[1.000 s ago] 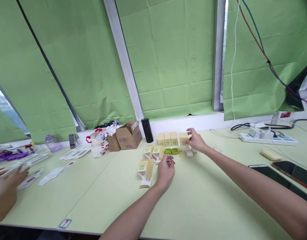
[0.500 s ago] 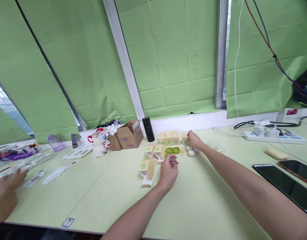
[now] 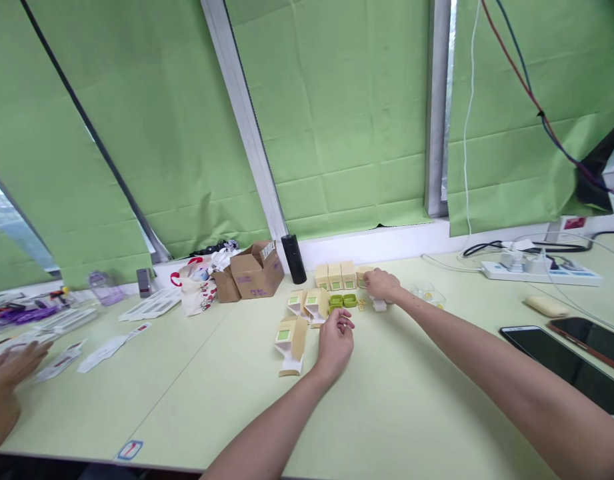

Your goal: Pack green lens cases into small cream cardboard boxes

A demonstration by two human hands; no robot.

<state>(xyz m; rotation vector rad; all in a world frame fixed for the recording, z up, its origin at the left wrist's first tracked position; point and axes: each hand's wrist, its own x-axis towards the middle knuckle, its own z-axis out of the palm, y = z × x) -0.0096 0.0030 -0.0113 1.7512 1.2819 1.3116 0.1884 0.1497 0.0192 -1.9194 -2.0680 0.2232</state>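
Observation:
My right hand (image 3: 384,285) is closed on a small cream box (image 3: 365,275) with a green window, at the right end of a row of matching boxes (image 3: 335,276) near the wall. White rolled pieces (image 3: 379,304) lie partly hidden under that hand. My left hand (image 3: 335,340) rests on the table, empty, its fingers loosely curled and a little apart. Just beyond it sit green square trays (image 3: 343,301) and small yellow pieces (image 3: 361,305). To its left, opened cream boxes stand with flaps out, two together (image 3: 307,305) and one nearer (image 3: 291,340).
Clear round containers (image 3: 429,295) and a power strip (image 3: 541,272) lie to the right, with phones (image 3: 567,367) nearer. A black cylinder (image 3: 293,259) and a brown carton (image 3: 257,272) stand at the back. Another person's hand (image 3: 17,367) works among white strips at far left.
My right hand has come down lower with the cream box, now beside the row. It covers more of the white pieces. My left hand stays in place; the view has shifted slightly.

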